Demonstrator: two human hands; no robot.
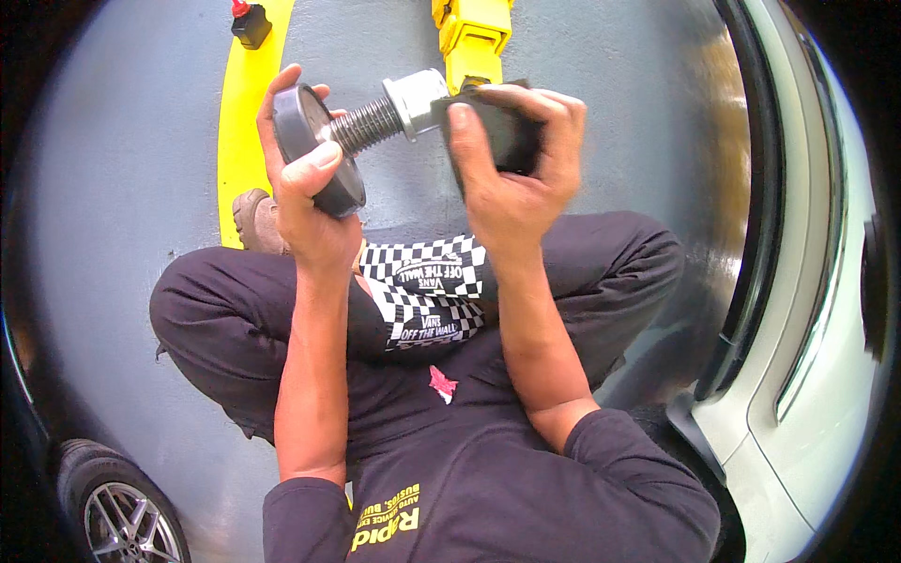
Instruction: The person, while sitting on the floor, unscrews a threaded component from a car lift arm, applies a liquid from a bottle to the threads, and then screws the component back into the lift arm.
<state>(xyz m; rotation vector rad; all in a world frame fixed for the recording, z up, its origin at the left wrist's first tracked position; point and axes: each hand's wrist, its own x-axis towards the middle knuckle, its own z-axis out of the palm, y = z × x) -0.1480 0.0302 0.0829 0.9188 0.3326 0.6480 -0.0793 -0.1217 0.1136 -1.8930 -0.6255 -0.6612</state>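
Observation:
My left hand (310, 197) grips a round black pad (305, 117) on edge, thumb and fingers around its rim. A threaded steel screw (361, 127) runs from the pad up to the right to a silver collar (413, 103). My right hand (511, 202) is closed on a dark, squarish block (497, 131), blurred and partly hidden by my fingers, beside the collar; whether they touch I cannot tell. A yellow metal arm (469, 38) lies just beyond the block.
My crossed legs (216, 300) are below my hands. A yellow strip (244, 131) runs along the grey floor (141, 169), with a small black bottle with a red top (251, 28) on it. A pale car body (770, 441) is close at right; a wheel (122, 516) shows lower left.

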